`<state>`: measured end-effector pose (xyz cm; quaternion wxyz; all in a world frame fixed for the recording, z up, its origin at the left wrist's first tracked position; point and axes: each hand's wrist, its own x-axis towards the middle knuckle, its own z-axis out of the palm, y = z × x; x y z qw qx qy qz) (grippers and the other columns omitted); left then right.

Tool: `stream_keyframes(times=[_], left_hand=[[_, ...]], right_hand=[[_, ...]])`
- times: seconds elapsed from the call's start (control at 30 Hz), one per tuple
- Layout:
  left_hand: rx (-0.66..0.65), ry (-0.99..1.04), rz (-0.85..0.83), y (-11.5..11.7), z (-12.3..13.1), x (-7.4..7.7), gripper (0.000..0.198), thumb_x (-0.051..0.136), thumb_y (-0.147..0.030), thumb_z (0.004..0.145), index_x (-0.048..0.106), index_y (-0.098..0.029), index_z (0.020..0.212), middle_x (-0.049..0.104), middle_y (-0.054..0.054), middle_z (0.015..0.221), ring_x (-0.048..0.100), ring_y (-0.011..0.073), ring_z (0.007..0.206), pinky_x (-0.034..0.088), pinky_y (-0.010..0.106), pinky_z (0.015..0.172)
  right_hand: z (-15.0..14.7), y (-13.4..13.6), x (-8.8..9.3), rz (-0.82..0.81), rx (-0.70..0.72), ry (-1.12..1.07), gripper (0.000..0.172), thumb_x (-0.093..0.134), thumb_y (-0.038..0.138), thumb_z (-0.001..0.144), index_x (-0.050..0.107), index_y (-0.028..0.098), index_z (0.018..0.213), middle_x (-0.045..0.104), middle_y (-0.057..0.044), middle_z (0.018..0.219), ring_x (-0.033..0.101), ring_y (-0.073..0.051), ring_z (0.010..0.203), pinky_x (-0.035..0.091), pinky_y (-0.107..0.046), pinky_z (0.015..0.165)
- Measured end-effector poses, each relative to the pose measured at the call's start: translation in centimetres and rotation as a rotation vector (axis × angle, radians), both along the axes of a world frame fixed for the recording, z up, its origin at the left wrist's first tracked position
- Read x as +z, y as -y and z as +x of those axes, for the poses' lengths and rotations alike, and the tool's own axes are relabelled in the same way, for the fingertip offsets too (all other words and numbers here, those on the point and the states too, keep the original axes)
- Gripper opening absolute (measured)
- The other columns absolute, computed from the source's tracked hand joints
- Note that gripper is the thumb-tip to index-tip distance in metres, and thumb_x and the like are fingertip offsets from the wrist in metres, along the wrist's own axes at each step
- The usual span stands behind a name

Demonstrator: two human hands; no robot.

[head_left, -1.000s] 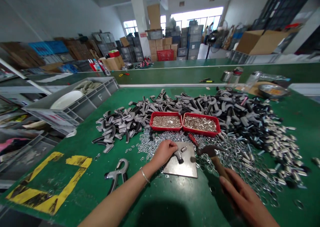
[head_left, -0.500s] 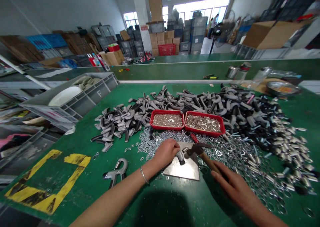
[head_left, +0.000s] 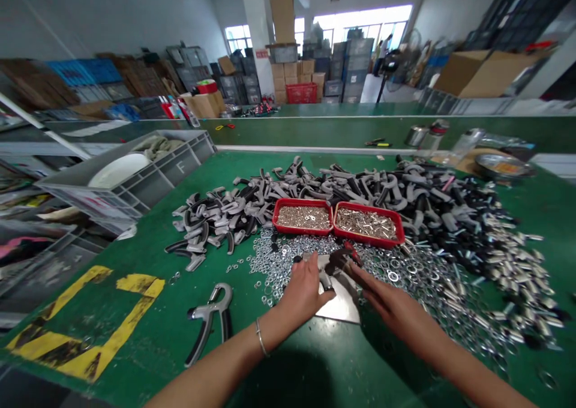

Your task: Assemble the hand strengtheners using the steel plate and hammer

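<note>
My left hand (head_left: 306, 294) lies palm down at the edge of a steel plate (head_left: 344, 303), fingers spread over a small grey-and-metal part (head_left: 327, 283) that is partly hidden. My right hand (head_left: 393, 315) reaches in from the right, fingers straight, its tips at a dark hammer head (head_left: 336, 263). No wooden handle shows, and the hand appears to hold nothing. A red-handled tool (head_left: 353, 253) lies just beyond. Loose steel washers (head_left: 288, 261) surround the plate. A grey hand-grip assembly (head_left: 209, 319) lies left of my left forearm.
Two red trays (head_left: 333, 222) of small metal parts stand behind the plate, amid grey-black curved grips (head_left: 225, 216). Silver sleeves (head_left: 508, 270) spread rightward. A grey crate (head_left: 180, 168) stands at the left table edge. Yellow tape (head_left: 85, 324) marks the green table. Another bench lies beyond.
My right hand has moved left to the plate, and the wooden hammer handle no longer shows in it. My left hand has opened its fingers over the small part.
</note>
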<state>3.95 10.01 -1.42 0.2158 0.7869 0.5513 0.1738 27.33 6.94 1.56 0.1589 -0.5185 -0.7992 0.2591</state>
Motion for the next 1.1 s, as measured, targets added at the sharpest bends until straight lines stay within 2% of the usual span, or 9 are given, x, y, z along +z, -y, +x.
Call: stream_keyframes(times=[0.1,0.17,0.23,0.37,0.5,0.6,0.83,0.97,1.1], left_hand=[[-0.009,0.006,-0.020,0.1,-0.2,0.2,0.097,0.078,-0.036,0.072,0.023,-0.013,0.148,0.056,0.020,0.130,0.049,0.0379,0.124,0.034,0.057,0.106],[-0.017,0.029,0.005,-0.2,-0.4,0.7,0.099,0.078,-0.043,0.072,0.022,-0.013,0.149,0.052,0.022,0.135,0.047,0.0389,0.125,0.035,0.058,0.105],[-0.052,0.048,0.099,-1.5,-0.6,1.7,0.092,0.073,-0.048,0.078,0.025,-0.014,0.148,0.050,0.021,0.137,0.046,0.0373,0.127,0.035,0.056,0.106],[-0.114,-0.047,0.315,-7.9,-1.8,5.3,0.052,0.055,-0.038,0.094,0.044,-0.014,0.138,0.058,0.015,0.129,0.051,0.0293,0.121,0.039,0.048,0.105],[-0.131,-0.277,0.318,-16.2,-3.1,7.7,0.024,0.052,-0.024,0.094,0.066,-0.014,0.111,0.070,0.012,0.105,0.062,0.0265,0.102,0.047,0.041,0.093],[-0.153,-0.317,0.331,-21.3,-2.4,7.6,0.024,0.048,-0.015,0.093,0.070,-0.013,0.102,0.071,0.013,0.099,0.065,0.0254,0.096,0.048,0.038,0.089],[-0.345,-0.282,0.382,-28.7,3.0,5.0,0.050,0.049,0.000,0.086,0.055,-0.020,0.131,0.061,0.011,0.130,0.055,0.0243,0.122,0.040,0.039,0.103],[-0.409,-0.221,0.356,-30.8,3.0,4.2,0.036,0.056,-0.007,0.087,0.059,-0.017,0.121,0.063,0.011,0.126,0.058,0.0243,0.118,0.042,0.039,0.103],[-0.215,-0.108,0.414,-29.7,2.3,5.9,0.030,0.039,-0.019,0.099,0.046,-0.008,0.126,0.058,0.022,0.125,0.059,0.0271,0.116,0.045,0.043,0.099]], right_hand=[[1.2,-0.6,-1.8,0.044,-0.086,-0.029,0.053,0.040,0.028,0.100,0.030,0.028,0.152,0.058,-0.013,0.140,0.063,-0.028,0.117,0.053,-0.044,0.095],[1.1,-1.0,-2.4,0.189,-0.141,0.065,0.049,0.041,0.024,0.098,0.042,0.022,0.147,0.059,-0.018,0.136,0.061,-0.031,0.116,0.051,-0.051,0.095],[-0.1,-1.5,-2.4,0.319,-0.105,0.141,0.043,0.043,0.019,0.096,0.052,0.018,0.139,0.058,-0.019,0.134,0.058,-0.032,0.117,0.049,-0.053,0.098],[-4.1,-3.2,-1.6,0.320,0.049,0.221,0.038,0.053,0.012,0.092,0.059,0.016,0.129,0.064,-0.016,0.120,0.060,-0.029,0.109,0.051,-0.046,0.094],[-5.4,-4.1,-2.2,0.272,0.041,0.251,0.014,0.057,0.015,0.090,0.069,0.019,0.097,0.068,-0.011,0.099,0.063,-0.029,0.095,0.053,-0.046,0.087],[-4.8,-3.5,-3.3,0.228,-0.019,0.084,0.014,0.052,0.018,0.094,0.064,0.020,0.101,0.067,-0.010,0.100,0.063,-0.026,0.097,0.053,-0.042,0.087],[-3.7,-0.9,-4.4,0.024,-0.156,-0.329,0.013,0.046,0.030,0.098,0.056,0.025,0.104,0.065,-0.005,0.101,0.064,-0.020,0.097,0.053,-0.032,0.088],[-3.7,0.0,-5.2,-0.180,-0.409,-0.602,0.025,0.048,0.043,0.096,0.054,0.026,0.113,0.069,-0.008,0.108,0.067,-0.022,0.100,0.054,-0.034,0.087],[-4.4,-0.2,-4.5,-0.415,-0.594,-1.039,0.038,0.053,0.053,0.092,0.048,0.024,0.116,0.073,-0.007,0.089,0.071,-0.023,0.078,0.056,-0.038,0.076]])
